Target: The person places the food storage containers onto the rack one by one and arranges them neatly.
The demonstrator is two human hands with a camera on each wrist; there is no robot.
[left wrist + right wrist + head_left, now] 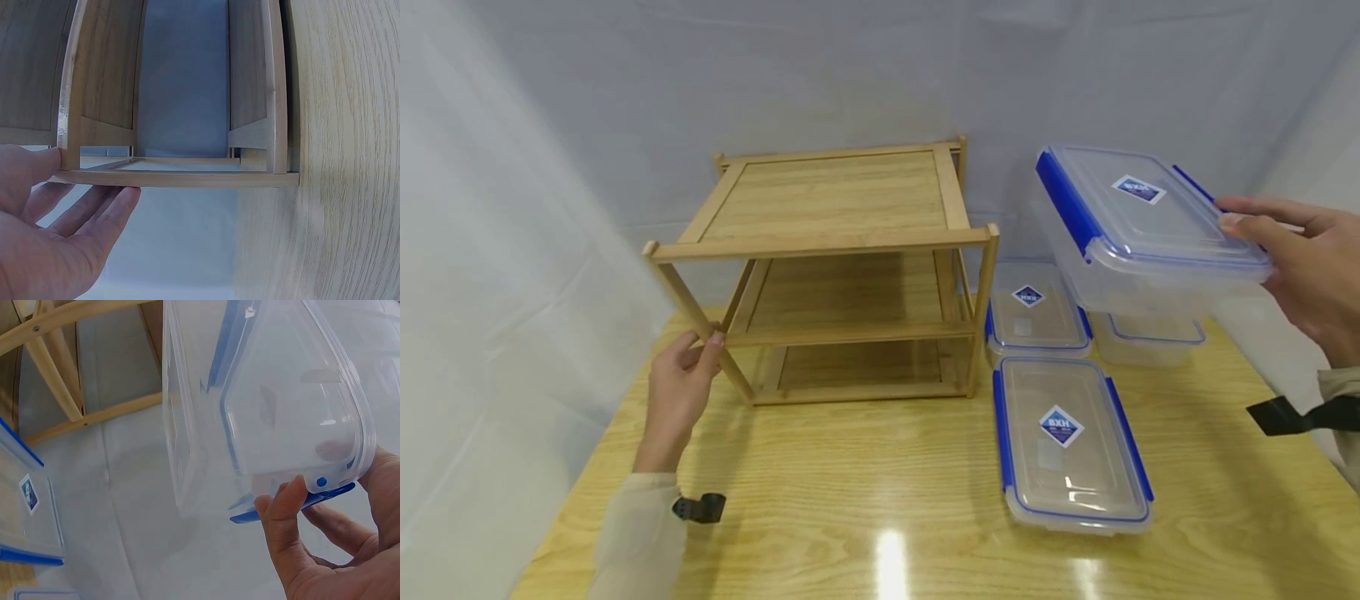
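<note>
A three-tier wooden shelf rack stands on the table. My left hand pinches its front left post near the middle tier; in the left wrist view the thumb lies on one side of the wood and the fingers on the other. Raised to the right of the rack, a clear plastic food container with blue side clips is held by its right side in my right hand. The right wrist view shows the fingers at a blue clip of this container.
Below the raised container, a lidded container lies on the table at front right. Behind it are another lidded container close to the rack and a clear box with a blue rim line. A pale cloth hangs behind.
</note>
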